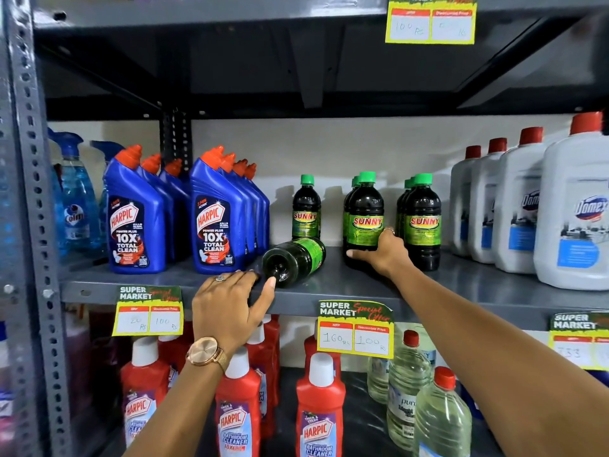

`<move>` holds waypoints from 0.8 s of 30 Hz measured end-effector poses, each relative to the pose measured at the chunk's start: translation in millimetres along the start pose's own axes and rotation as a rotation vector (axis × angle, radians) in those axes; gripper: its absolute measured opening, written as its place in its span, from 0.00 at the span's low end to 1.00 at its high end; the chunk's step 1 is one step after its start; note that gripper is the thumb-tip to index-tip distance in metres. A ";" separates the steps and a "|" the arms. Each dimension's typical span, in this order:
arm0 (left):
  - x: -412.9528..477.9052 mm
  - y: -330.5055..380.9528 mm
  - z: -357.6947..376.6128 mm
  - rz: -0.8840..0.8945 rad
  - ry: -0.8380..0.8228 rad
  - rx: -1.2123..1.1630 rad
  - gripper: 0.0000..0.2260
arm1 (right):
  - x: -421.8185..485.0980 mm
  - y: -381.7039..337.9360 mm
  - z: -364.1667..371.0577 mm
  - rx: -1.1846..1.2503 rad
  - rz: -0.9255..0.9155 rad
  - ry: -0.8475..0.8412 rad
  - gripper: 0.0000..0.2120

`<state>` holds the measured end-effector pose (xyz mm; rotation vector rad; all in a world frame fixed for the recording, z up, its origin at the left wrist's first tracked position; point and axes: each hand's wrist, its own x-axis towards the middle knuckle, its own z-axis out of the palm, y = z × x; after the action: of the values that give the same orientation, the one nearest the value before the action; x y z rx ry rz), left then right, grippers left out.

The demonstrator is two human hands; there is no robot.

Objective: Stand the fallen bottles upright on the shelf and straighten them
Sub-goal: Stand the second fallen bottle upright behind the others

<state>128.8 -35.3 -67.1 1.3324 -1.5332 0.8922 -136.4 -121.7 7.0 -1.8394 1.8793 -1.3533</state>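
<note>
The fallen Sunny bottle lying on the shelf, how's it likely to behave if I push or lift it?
The fallen Sunny bottle lies on its round side near the shelf edge, so a sideways push would probably roll it. It looks full of dark liquid, so likely heavy for its size. The left hand touches its base; the smooth plastic may be slippery.

I see a grey metal shelf rack with a post full of small holes on the left. Behind it is a plain cream wall. The dark underside of the upper shelf board shines a little from light above. Yellow paper price tags hang on the shelf edges.
</note>
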 end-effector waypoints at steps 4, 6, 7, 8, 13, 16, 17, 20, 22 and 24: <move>0.5 -0.1 -0.3 0.002 0.004 -0.005 0.22 | 1.5 -2.0 0.1 -0.032 0.007 -0.004 0.42; 0.6 0.1 -0.7 0.007 0.001 -0.006 0.22 | 1.4 -1.6 -0.1 -0.042 0.015 -0.008 0.43; 0.7 -0.2 -1.5 0.007 -0.001 -0.007 0.23 | 1.6 -1.3 0.2 -0.040 0.019 -0.012 0.43; 0.9 -0.3 -2.3 0.006 -0.004 -0.008 0.23 | 1.2 -1.6 -0.1 -0.034 0.024 -0.017 0.44; 2.6 -3.0 -6.2 0.049 -0.035 -0.001 0.24 | -16.3 -16.1 -5.9 -0.233 -0.063 0.204 0.51; 9.0 -14.0 -9.9 0.120 -0.076 0.001 0.25 | -29.7 -33.0 -13.6 -0.196 -0.416 0.384 0.30; 11.1 -19.7 -11.0 0.155 -0.076 -0.014 0.25 | -35.0 -41.1 -12.9 -0.175 -0.516 0.351 0.25; 10.3 -29.6 -11.4 0.228 -0.054 -0.083 0.25 | -51.4 -70.3 4.6 -0.169 -0.541 0.131 0.31; 7.2 -26.0 -9.8 0.193 -0.031 -0.102 0.26 | -53.5 -88.1 20.5 -0.180 -0.343 -0.039 0.36; 6.7 -20.8 -8.2 0.128 -0.023 -0.104 0.26 | -47.7 -105.0 26.1 -0.224 -0.077 -0.221 0.42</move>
<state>150.5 -33.4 -58.7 1.1850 -1.6745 0.8663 -34.8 -73.3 43.3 -2.0895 1.9258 -0.9442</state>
